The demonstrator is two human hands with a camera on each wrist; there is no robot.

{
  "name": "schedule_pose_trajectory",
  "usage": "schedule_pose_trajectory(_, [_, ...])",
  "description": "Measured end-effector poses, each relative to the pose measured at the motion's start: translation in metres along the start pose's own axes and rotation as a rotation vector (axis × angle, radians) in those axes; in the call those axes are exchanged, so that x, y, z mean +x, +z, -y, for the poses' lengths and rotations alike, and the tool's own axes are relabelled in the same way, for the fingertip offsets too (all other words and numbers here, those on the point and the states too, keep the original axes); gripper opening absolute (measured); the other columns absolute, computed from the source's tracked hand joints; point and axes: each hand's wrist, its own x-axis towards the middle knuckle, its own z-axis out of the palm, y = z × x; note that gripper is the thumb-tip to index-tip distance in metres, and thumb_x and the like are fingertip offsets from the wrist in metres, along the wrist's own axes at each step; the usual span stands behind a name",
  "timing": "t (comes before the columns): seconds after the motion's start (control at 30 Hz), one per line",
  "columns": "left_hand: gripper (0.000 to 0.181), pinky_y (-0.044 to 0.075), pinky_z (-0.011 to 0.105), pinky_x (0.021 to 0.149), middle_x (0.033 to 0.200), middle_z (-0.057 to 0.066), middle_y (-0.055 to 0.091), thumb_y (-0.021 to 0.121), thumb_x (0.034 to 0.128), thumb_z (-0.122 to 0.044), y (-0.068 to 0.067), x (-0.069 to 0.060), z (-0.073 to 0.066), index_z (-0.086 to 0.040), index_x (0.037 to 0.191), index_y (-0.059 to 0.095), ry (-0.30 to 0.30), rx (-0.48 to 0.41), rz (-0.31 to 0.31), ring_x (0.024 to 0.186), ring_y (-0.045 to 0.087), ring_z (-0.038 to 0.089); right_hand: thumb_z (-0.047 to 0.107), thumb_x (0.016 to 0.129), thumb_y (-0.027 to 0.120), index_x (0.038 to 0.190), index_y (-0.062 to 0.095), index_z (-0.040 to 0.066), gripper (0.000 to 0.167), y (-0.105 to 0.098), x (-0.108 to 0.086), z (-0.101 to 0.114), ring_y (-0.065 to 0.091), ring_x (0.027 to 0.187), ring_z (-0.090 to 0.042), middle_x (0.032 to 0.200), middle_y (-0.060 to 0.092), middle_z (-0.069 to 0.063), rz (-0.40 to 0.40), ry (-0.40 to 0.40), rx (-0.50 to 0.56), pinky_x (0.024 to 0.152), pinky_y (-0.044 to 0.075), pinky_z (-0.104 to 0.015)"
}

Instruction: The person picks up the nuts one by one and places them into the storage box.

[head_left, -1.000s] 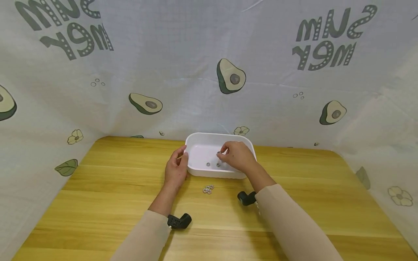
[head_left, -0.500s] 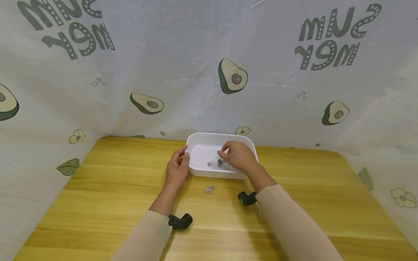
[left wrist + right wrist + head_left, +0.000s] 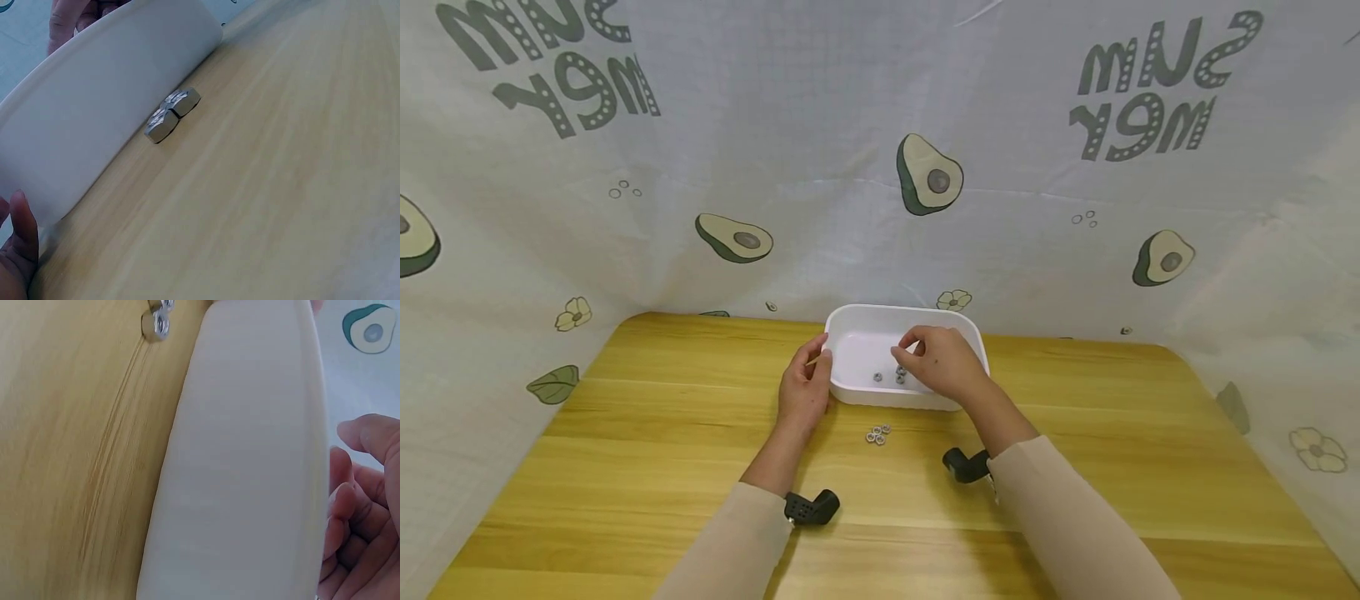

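Note:
A white tray (image 3: 895,400) stands at the back middle of the table. My left hand (image 3: 805,396) rests against its left side, its thumb (image 3: 24,219) near the outer wall in the left wrist view. Over the tray's right part is my right hand (image 3: 947,362); in the right wrist view that hand (image 3: 372,519) has thumb and index finger apart, other fingers bent, with nothing visible between them. Below its fingertips, metal nuts (image 3: 901,370) lie close together on the tray floor, and another nut (image 3: 877,377) lies to their left.
Several more nuts (image 3: 877,434) lie grouped on the wooden table (image 3: 662,467) in front of the tray. A patterned cloth (image 3: 820,150) hangs behind the table. Black wrist cameras (image 3: 812,507) sit at both sleeves.
A nut that was at my right fingertips now rests among the nuts in the tray. My right hand has shifted slightly left. My left hand has stayed at the tray's side.

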Motion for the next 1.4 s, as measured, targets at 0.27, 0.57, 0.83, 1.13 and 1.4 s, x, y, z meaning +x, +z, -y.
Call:
schedule_pose_trajectory(0.27, [0.039,0.051,0.025,0.058,0.138,0.008,0.061,0.051,0.1057,-0.038,-0.001,0.000,-0.001,-0.032,0.144,0.056,0.004,0.006,0.000,0.099,0.059,0.024,0.035,0.096,0.070,0.106,0.073,0.016,0.021,0.001,-0.018,0.010,0.053,0.066,-0.018,0.076,0.063,-0.002,-0.013,-0.028,0.109,0.058,0.044,-0.029])
schedule_pose_trajectory(0.57, [0.039,0.051,0.025,0.057,0.136,0.008,0.062,0.051,0.1057,-0.036,-0.001,0.000,0.000,-0.031,0.143,0.057,0.013,0.004,-0.005,0.097,0.060,0.023,0.029,0.094,0.073,0.100,0.074,0.016,0.014,0.006,-0.044,0.019,0.051,0.062,-0.015,0.071,0.061,0.001,0.003,-0.067,0.183,0.057,0.043,-0.027])
schedule_pose_trajectory(0.83, [0.039,0.050,0.025,0.056,0.136,0.009,0.063,0.051,0.1055,-0.036,0.000,-0.001,-0.001,-0.029,0.143,0.058,0.016,0.002,-0.008,0.096,0.060,0.023,0.026,0.093,0.074,0.095,0.074,0.019,0.007,0.018,-0.061,0.018,0.050,0.060,-0.013,0.069,0.060,0.003,0.050,-0.058,0.199,0.055,0.042,-0.025])
schedule_pose_trajectory(1.13, [0.038,0.050,0.024,0.056,0.135,0.008,0.063,0.052,0.1055,-0.035,0.000,0.000,0.000,-0.030,0.143,0.058,0.016,-0.006,-0.006,0.096,0.059,0.023,0.023,0.092,0.075,0.093,0.074,0.019,0.004,0.033,-0.070,0.010,0.050,0.060,-0.012,0.069,0.059,0.004,0.099,-0.043,0.174,0.054,0.040,-0.023])
schedule_pose_trajectory(1.4, [0.039,0.050,0.025,0.055,0.136,0.009,0.062,0.052,0.1052,-0.037,0.000,0.000,0.000,-0.031,0.143,0.058,0.006,-0.009,0.003,0.094,0.059,0.023,0.015,0.090,0.074,0.100,0.073,0.012,0.010,0.047,-0.069,-0.003,0.053,0.063,-0.013,0.071,0.059,0.002,0.136,-0.082,0.205,0.056,0.043,-0.024])
